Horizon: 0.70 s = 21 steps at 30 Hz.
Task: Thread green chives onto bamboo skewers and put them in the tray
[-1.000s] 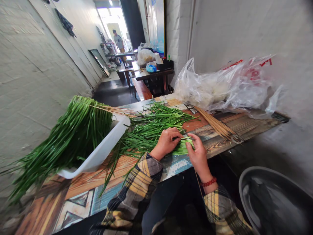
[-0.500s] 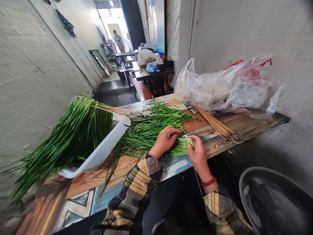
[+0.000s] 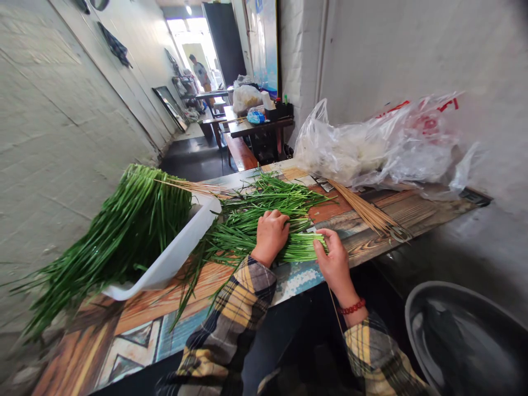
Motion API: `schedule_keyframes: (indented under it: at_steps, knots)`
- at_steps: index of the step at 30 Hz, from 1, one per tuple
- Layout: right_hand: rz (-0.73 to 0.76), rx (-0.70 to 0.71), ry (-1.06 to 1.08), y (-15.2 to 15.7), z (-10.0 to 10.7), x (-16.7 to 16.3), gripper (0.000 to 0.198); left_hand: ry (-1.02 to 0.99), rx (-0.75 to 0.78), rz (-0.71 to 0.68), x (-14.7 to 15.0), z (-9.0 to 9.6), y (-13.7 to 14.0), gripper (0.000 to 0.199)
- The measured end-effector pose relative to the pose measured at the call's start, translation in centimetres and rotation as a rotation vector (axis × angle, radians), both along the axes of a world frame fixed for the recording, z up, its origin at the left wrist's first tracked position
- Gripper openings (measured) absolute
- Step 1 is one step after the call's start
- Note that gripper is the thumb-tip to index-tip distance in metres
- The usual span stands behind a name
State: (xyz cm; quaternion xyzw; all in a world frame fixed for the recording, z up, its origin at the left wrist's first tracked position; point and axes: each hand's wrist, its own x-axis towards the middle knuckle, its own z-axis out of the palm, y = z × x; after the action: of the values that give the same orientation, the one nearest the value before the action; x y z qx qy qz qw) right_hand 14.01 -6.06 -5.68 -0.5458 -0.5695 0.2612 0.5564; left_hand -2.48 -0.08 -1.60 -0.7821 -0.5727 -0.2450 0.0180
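Your right fingers (image 3: pixel 322 235) are brought in narrow around the pale cut ends of the green stalks (image 3: pixel 303 248), thumb on the near side and fingertips on the far side. Your left hand (image 3: pixel 272 236) lies back-up over the same stalks, farther left toward the leafy part; its fingers curl down out of sight, so you cannot tell from here how firmly they grip. The bundle lies on the near edge of the tabletop (image 3: pixel 297 281), in front of the loose leafy heap (image 3: pixel 264 203).

To handle this well, let your right hand (image 3: pixel 336 261) act as a stop: line the cut ends up against it so that none juts out. Press only lightly, since such stalks look likely to bruise or crease if pinched hard. With your left hand, gather the stalks flat and side by side, and comb stray leaves away from the heap so that the bundle does not drag others along. Mind the thin stick (image 3: pixel 335 309) hanging on the near side of your right wrist; it could snag on the tabletop's edge or your sleeve. The white tray (image 3: pixel 175 256) with its draped greens (image 3: pixel 132 236) stands to the left, and spare sticks (image 3: pixel 361 208) lie to the right, well apart from the bundle.
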Motion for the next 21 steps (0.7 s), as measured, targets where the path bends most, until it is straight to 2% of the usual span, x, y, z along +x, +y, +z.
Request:
schedule_keyframes:
  at_steps: [10,14,18,21]
  knots:
    - [0.002,-0.003,0.014,0.1,-0.2,-0.1,0.026,0.057,-0.011,-0.051,0.2,0.5,-0.3,0.015]
    - [0.004,0.010,0.033,0.1,-0.4,-0.1,0.027,-0.092,-0.012,-0.116,0.5,0.5,-0.3,0.010]
    - [0.006,0.002,0.013,0.1,-0.2,0.0,0.032,-0.293,-0.100,-0.223,0.9,0.3,-0.3,0.021]
    - [0.018,-0.029,-0.035,0.1,0.0,0.1,0.032,-0.372,-0.138,-0.279,1.2,0.3,-0.5,0.027]
